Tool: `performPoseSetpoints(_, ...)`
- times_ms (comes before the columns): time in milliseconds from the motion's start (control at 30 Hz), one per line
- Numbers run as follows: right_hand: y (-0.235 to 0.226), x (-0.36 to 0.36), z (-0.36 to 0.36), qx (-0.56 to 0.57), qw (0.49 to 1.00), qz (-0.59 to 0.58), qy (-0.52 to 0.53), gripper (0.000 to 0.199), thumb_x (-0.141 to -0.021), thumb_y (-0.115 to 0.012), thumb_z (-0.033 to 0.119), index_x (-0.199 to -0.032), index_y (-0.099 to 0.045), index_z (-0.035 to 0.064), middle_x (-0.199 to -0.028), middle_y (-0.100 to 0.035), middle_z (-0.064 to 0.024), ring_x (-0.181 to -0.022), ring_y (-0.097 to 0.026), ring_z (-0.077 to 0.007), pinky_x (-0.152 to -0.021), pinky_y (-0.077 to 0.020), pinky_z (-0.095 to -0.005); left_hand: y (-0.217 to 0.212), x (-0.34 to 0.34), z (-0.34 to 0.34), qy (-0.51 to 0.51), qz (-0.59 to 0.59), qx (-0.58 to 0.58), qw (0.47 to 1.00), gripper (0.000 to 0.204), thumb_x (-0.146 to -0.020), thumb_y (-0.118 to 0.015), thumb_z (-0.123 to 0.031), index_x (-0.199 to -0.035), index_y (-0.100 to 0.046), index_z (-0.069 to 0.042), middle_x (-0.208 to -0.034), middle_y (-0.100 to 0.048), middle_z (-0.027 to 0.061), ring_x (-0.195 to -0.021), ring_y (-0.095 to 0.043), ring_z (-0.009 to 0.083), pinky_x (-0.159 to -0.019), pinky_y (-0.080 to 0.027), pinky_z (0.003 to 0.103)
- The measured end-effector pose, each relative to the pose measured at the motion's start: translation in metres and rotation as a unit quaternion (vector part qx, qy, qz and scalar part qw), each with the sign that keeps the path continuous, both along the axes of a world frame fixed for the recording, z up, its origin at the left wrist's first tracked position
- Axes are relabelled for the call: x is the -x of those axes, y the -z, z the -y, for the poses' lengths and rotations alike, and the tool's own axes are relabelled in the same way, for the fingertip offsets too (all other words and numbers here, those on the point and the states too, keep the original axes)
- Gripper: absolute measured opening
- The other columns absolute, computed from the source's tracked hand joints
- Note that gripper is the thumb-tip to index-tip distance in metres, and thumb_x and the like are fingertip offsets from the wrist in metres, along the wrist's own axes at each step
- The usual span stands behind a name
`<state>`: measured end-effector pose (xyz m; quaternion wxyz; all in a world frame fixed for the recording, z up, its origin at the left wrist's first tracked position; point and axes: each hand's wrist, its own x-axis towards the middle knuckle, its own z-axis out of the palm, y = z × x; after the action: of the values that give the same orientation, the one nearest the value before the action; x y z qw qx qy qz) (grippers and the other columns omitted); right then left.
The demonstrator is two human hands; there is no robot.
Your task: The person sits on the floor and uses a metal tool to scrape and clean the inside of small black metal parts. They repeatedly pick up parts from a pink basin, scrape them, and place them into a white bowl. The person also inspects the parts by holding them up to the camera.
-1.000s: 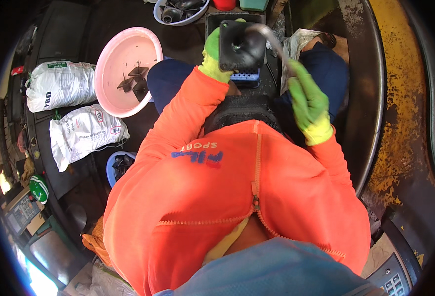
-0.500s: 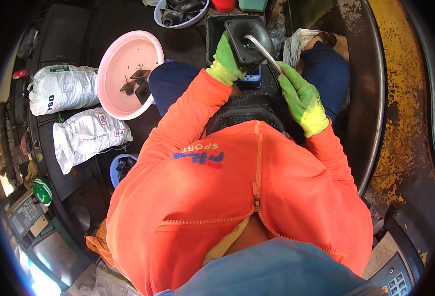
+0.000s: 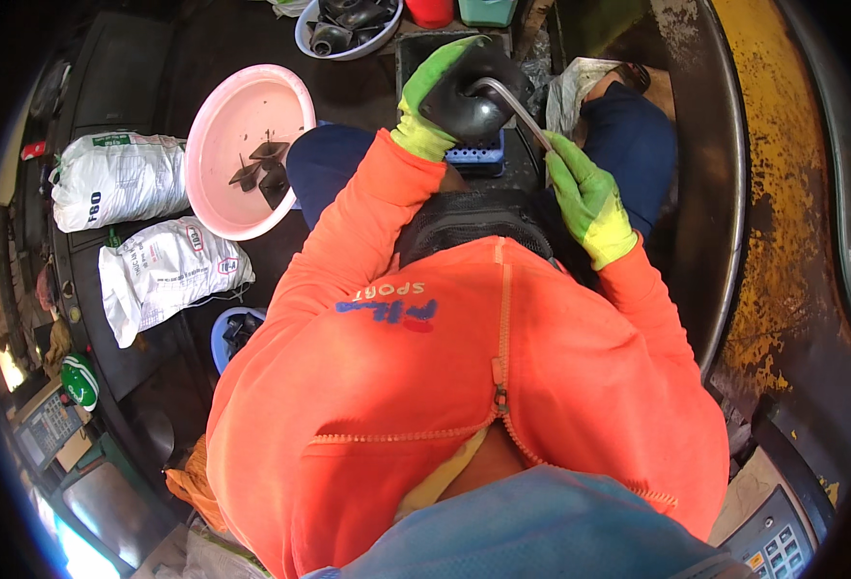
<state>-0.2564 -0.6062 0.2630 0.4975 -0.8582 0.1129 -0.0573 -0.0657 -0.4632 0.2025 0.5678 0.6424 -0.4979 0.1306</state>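
In a green and yellow glove, my left hand [image 3: 432, 96] is closed round one side of a black rubber boot [image 3: 474, 101] with a flared square flange. My right hand [image 3: 587, 193], gloved alike, grips a bent metal rod [image 3: 517, 104]. The rod's curved tip reaches the opening in the middle of the boot; how far it goes in is hidden. Under the boot, between my knees, sit a blue perforated basket [image 3: 476, 157] and a dark square tray [image 3: 416, 53], both partly covered.
A pink basin [image 3: 201, 154] with a few dark pieces stands left of my knee. Beyond are a pale bowl [image 3: 372, 48] of black rubber parts and a red container [image 3: 430, 12]. Two white sacks [image 3: 121, 179] lie at left. A worn yellow metal edge [image 3: 778, 241] runs along the right.
The boot has tilted in my left hand and sits slightly lower, its flange now seen more edge-on. The rod stays at its opening, with my right hand shifted slightly down.
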Motion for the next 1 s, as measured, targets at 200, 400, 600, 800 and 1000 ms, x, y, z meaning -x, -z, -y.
performPoseSetpoints(200,-0.004,0.008,0.002,-0.064,0.954,0.289,0.050,0.033,-0.097,-0.053,0.002,-0.128,-0.057,-0.0069,-0.122,-0.065,-0.0162,-0.104,-0.066,-0.0219,-0.093,-0.0492,-0.0301,-0.001,0.012,-0.002,-0.089,-0.095,0.004,0.992,0.039,-0.076,-0.080,-0.016,-0.109,-0.064,-0.003,-0.097,-0.069,0.0082,-0.086,-0.069,0.0192,-0.075,-0.056,0.031)
performPoseSetpoints(400,-0.010,0.000,0.001,0.137,0.989,-0.003,-0.051,0.038,-0.091,-0.059,0.000,-0.130,-0.058,0.0009,-0.110,-0.068,-0.0184,-0.093,-0.068,-0.0313,-0.078,-0.0541,-0.0341,0.005,0.011,0.000,-0.057,-0.040,0.018,0.997,0.038,-0.078,-0.079,-0.019,-0.111,-0.067,-0.004,-0.098,-0.071,0.0065,-0.087,-0.070,0.0205,-0.076,-0.057,0.030)
performPoseSetpoints(600,-0.010,0.013,0.005,0.004,0.942,0.335,0.034,0.033,-0.092,-0.055,-0.004,-0.124,-0.057,-0.0116,-0.118,-0.067,-0.0185,-0.098,-0.069,-0.0250,-0.085,-0.0528,-0.0327,-0.007,0.004,-0.008,-0.123,0.020,-0.099,0.987,0.052,-0.069,-0.086,-0.017,-0.115,-0.066,-0.002,-0.103,-0.071,0.0101,-0.089,-0.069,0.0210,-0.081,-0.057,0.032)
performPoseSetpoints(800,-0.003,0.004,0.004,0.112,0.990,0.083,-0.009,0.036,-0.092,-0.061,0.003,-0.128,-0.061,0.0061,-0.104,-0.070,-0.0163,-0.090,-0.069,-0.0276,-0.078,-0.0530,-0.0325,-0.014,0.011,-0.007,-0.041,0.012,-0.042,0.998,0.046,-0.070,-0.082,-0.018,-0.111,-0.068,-0.005,-0.097,-0.072,0.0103,-0.087,-0.070,0.0248,-0.076,-0.056,0.033)
performPoseSetpoints(1000,-0.006,0.012,0.007,0.107,0.952,0.288,-0.007,0.037,-0.090,-0.060,-0.001,-0.127,-0.060,-0.0010,-0.115,-0.068,-0.0171,-0.097,-0.069,-0.0294,-0.082,-0.0533,-0.0337,-0.018,0.014,-0.012,-0.081,-0.001,-0.060,0.995,0.045,-0.069,-0.081,-0.013,-0.112,-0.068,-0.005,-0.100,-0.071,0.0083,-0.089,-0.070,0.0235,-0.079,-0.056,0.032)
